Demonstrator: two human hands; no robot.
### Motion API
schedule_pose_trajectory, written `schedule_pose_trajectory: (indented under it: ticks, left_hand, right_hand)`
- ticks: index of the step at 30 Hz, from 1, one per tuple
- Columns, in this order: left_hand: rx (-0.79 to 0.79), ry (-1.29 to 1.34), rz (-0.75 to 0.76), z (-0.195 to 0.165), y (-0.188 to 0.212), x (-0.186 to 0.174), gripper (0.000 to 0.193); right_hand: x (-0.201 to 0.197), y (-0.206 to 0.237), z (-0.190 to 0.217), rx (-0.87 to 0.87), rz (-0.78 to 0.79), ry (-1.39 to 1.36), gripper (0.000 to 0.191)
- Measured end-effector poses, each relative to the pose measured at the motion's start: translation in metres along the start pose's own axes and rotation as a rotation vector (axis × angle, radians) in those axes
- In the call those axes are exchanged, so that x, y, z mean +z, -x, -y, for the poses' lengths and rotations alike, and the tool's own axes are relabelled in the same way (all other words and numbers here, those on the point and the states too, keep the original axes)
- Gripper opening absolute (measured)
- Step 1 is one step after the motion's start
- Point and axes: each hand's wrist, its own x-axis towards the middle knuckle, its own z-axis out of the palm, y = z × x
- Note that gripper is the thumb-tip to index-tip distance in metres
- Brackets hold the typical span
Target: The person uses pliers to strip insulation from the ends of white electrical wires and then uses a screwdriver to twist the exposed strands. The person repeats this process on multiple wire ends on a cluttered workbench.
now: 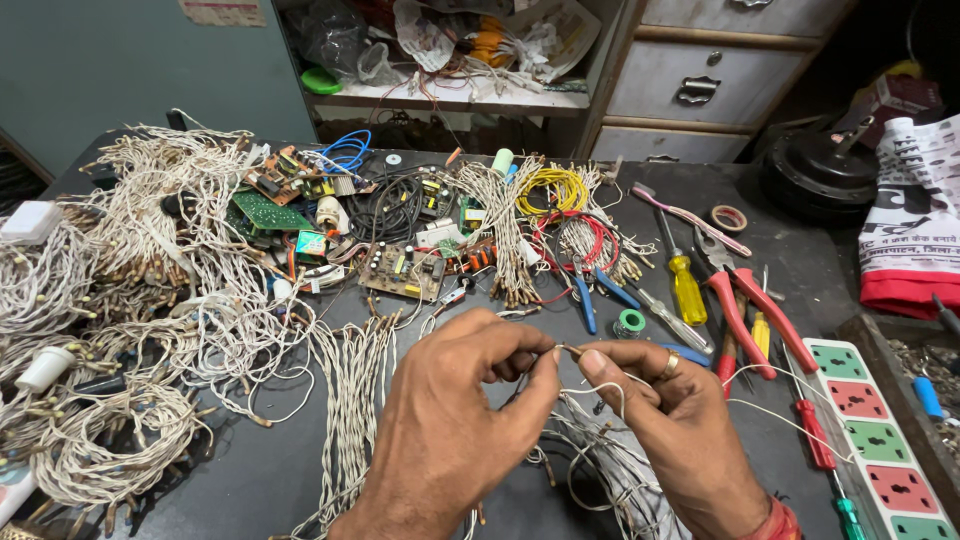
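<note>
Sprawling across the dark workbench (270, 470), tangled bundles of white twisted wire (130, 300) run off the left edge. Left hand (450, 420) and right hand (670, 415) both pinch one thin wire (572, 351) at mid-table; its tip is barely discernible between the fingertips.

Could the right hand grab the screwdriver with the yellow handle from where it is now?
Probably yes, but not straight away. The right hand is pinching a thin white wire together with the left hand. The yellow-handled screwdriver lies uncovered on the table just beyond it, among other tools.
</note>
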Motion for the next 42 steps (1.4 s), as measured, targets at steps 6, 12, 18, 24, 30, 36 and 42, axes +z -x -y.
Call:
schedule_pose_trajectory:
  ticks: [6,12,18,24,30,36,42]
  left_hand:
    - [0.08,0.021,0.002,0.003,0.0,0.002,0.014]
    - [0.088,0.024,0.006,0.004,-0.001,0.002,0.015]
    - [-0.03,0.069,-0.001,0.0,-0.003,0.001,0.02]
    - [-0.32,-0.053,0.162,0.0,-0.01,-0.01,0.035]
    - [0.014,-0.015,0.246,0.011,-0.002,-0.004,0.041]
    - [-0.225,-0.108,0.263,0.016,-0.003,0.009,0.024]
    - [-0.105,-0.109,0.109,0.011,-0.005,0.004,0.021]
  right_hand:
    - [-0.003,-0.002,-0.001,-0.002,-0.006,-0.026,0.031]
    - [-0.006,-0.003,-0.003,0.015,-0.021,-0.009,0.03]
    - [-0.01,-0.008,-0.004,0.003,0.019,-0.151,0.03]
    - [-0.022,-0.015,0.002,0.041,0.038,-0.34,0.029]
    - [-0.038,-0.018,0.0,0.05,0.126,-0.539,0.028]
    - [-0.047,-0.02,0.004,0.044,0.034,-0.405,0.028]
    - [-0.036,-0.006,0.046,-0.303,-0.354,0.275,0.027]
